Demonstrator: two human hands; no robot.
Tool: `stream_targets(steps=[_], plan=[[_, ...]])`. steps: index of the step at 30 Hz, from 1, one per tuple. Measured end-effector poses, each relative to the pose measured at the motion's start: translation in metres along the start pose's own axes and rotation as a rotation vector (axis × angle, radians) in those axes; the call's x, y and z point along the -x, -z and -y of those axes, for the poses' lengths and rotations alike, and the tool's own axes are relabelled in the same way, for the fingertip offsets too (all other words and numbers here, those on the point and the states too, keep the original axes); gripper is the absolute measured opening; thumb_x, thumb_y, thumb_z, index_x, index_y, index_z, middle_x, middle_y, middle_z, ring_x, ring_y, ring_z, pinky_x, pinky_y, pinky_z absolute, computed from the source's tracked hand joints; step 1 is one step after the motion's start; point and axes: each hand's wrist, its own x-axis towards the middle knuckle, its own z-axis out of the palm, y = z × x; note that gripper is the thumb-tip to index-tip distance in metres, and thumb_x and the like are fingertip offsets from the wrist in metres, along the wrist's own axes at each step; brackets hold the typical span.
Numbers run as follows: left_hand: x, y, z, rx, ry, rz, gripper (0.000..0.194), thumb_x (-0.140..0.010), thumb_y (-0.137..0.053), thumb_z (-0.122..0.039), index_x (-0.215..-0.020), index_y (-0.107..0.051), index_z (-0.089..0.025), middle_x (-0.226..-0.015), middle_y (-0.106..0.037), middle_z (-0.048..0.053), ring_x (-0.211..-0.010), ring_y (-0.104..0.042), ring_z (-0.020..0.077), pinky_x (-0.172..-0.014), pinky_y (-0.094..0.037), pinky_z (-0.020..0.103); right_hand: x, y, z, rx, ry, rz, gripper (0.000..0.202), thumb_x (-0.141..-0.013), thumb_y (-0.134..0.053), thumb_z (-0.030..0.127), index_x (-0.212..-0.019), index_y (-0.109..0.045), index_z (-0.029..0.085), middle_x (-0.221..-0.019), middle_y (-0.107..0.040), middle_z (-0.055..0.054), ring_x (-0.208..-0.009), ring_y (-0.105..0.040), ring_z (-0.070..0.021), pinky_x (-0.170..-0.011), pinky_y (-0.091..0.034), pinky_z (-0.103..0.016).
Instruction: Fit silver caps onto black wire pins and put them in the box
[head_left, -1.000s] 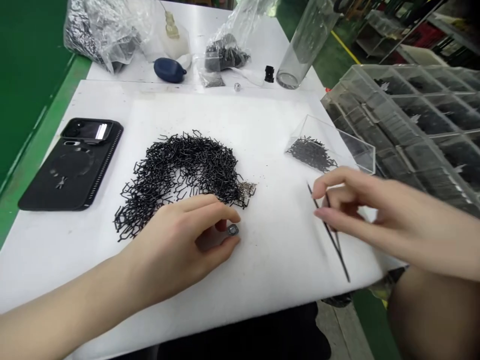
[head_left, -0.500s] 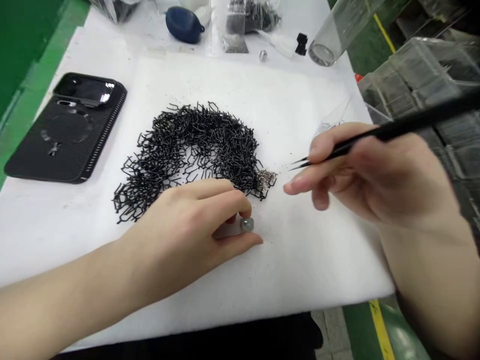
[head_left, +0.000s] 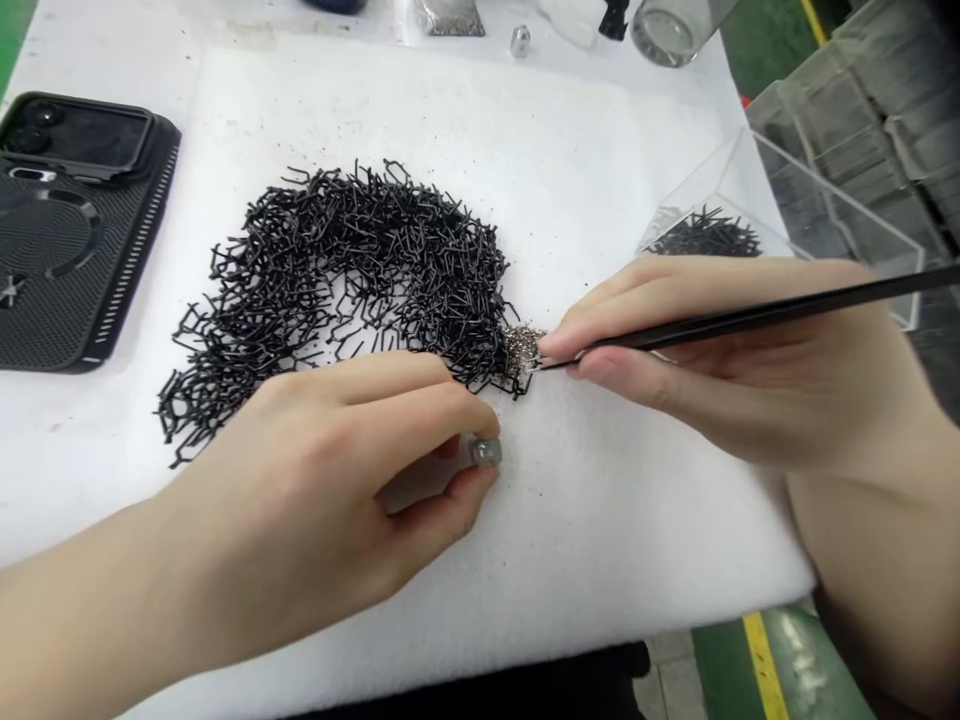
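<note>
Left hand (head_left: 322, 470): your narrow grip pinches small grey shiny block (head_left: 489, 452).
Right hand (head_left: 757, 400): grip closed on slim black tweezers (head_left: 750, 318).
Fine silvery grains (head_left: 523, 350): left loosely heaped.

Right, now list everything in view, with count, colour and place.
small block: one, grey, between left fingers and thumb
tweezers: one pair, black, in the right hand
tiny bits: many, brassy-silver, by the tweezer tips
bent pieces: many, black, arched pile mid-table
phone-like item: one, black, left
open box: one, clear, right, black pieces inside
small bag: one, clear, grey contents, top
small nut-like part: one, silvery, top
clear cylinder: one, top right
cut-off items: dark blue, white, black, top edge
stacked boxes: several, clear-grey, far right
table: one, white
floor: green, yellow stripes
left hand: one, bare
right hand: one, bare
</note>
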Motion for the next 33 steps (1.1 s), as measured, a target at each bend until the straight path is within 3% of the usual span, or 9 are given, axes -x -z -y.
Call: stream_targets(steps=[4, 15, 27, 33], plan=[[0.0011, -0.0016, 0.004, 0.03, -0.038, -0.005, 0.012, -0.112, -0.065, -0.026, -0.107, -0.076, -0.028, -0.087, -0.073, -0.002, -0.071, -0.068, 0.0134, -0.064, -0.052, 0.031, 0.0035, -0.0033, 0.0037, -0.086, -0.099, -0.034, 0.018, -0.1, -0.092, 0.02, -0.1, -0.09, 0.037, -0.105, -0.09, 0.007, -0.096, -0.087, -0.0185, -0.091, -0.077, -0.034], [0.0, -0.0005, 0.0037, -0.023, -0.066, -0.013, 0.01, -0.113, -0.067, -0.024, -0.11, -0.076, -0.027, -0.089, -0.071, -0.004, -0.072, -0.066, 0.0108, -0.065, -0.05, 0.027, 0.0008, -0.0045, 0.006, -0.063, -0.053, -0.01, 0.025, -0.1, -0.087, 0.009, -0.097, -0.088, 0.034, -0.102, -0.09, 0.007, -0.099, -0.088, -0.0172, -0.095, -0.077, -0.031], [-0.0002, 0.0037, 0.003, -0.017, -0.078, -0.001, 0.013, -0.113, -0.065, -0.019, -0.11, -0.075, -0.025, -0.092, -0.07, -0.006, -0.073, -0.062, 0.0075, -0.068, -0.047, 0.022, -0.0025, -0.0014, 0.0007, -0.039, 0.016, 0.021, 0.012, -0.101, -0.09, 0.017, -0.098, -0.091, 0.028, -0.103, -0.092, 0.003, -0.095, -0.09, -0.0163, -0.091, -0.078, -0.025], [-0.0027, 0.0068, 0.0004, -0.038, -0.079, 0.046, 0.013, -0.114, -0.065, -0.015, -0.112, -0.075, -0.024, -0.092, -0.067, -0.006, -0.078, -0.06, 0.0051, -0.072, -0.045, 0.018, -0.003, -0.0033, 0.0014, -0.012, 0.043, -0.033, 0.013, -0.096, -0.095, 0.014, -0.095, -0.092, 0.026, -0.099, -0.092, 0.004, -0.09, -0.089, -0.0131, -0.087, -0.076, -0.019]])
